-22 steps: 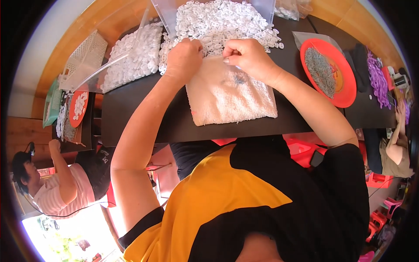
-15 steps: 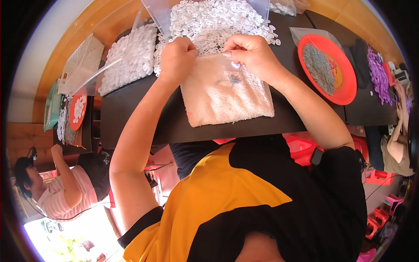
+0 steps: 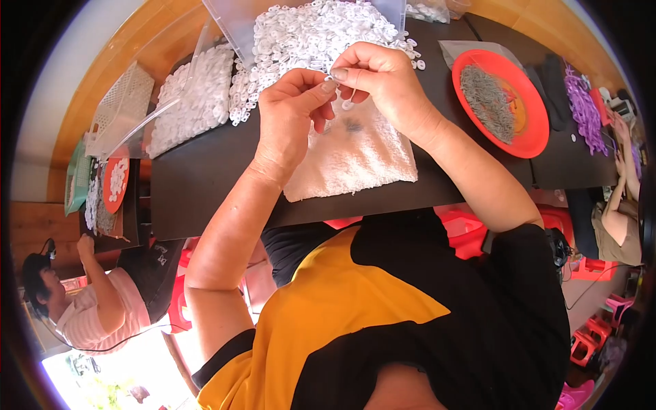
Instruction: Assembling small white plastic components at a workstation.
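My left hand [image 3: 290, 113] and my right hand [image 3: 383, 85] meet fingertip to fingertip above the far part of a pale towel [image 3: 352, 160]. Thumb and forefinger of the left pinch what looks like a small white plastic piece, mostly hidden. The right hand's fingers are also pinched; from beneath them hangs a small white oval piece [image 3: 347, 105], seemingly on a thin strand. Just beyond both hands lies a big heap of white oval plastic pieces with holes [image 3: 321, 31], spilling from a clear bin [image 3: 227, 26]. A grey smudge marks the towel.
At right, a red plate [image 3: 536, 133] holds thin grey strands. Purple strips [image 3: 585, 113] lie farther right, near another person's arms [image 3: 622, 157]. To the left stand a transparent box of white pieces [image 3: 195, 99] and a white basket [image 3: 126, 102]. Another person [image 3: 102, 294] sits at left.
My hands have come closer together over the towel. The left has turned from a closed fist so its pinching fingers show. A small white piece now hangs below the right fingers.
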`<state>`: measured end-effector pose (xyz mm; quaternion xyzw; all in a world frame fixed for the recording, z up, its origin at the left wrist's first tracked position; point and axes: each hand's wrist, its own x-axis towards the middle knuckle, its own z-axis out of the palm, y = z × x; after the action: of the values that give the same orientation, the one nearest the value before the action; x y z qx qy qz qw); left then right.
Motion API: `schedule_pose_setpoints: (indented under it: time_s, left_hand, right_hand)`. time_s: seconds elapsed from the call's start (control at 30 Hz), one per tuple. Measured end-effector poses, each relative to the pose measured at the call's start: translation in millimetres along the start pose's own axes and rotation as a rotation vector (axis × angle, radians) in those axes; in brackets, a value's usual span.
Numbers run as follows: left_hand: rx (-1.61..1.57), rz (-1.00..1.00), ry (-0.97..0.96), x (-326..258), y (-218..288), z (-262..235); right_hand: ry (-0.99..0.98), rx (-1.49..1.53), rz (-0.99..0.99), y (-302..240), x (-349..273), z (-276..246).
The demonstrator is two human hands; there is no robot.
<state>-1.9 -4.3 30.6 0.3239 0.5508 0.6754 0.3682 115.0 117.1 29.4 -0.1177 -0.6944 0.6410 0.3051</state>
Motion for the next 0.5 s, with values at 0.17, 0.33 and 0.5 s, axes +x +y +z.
schedule_pose_setpoints:
  time_s: [0.17,0.33,0.5]
  left_hand:
    - [-0.038,-0.016,-0.028,-1.1,-12.8,-4.1]
    - [-0.089,-0.066,-0.018,-0.3,-20.5,-7.6]
    - [-0.087,-0.093,-0.004,-0.3,-19.0,-9.3]
  right_hand:
    - [-0.008,-0.123,-0.039,2.5,-0.1,0.4]
    - [-0.039,-0.34,-0.207,11.8,1.3,-4.8]
    - [-0.082,-0.672,-0.409,11.7,1.6,-5.4]
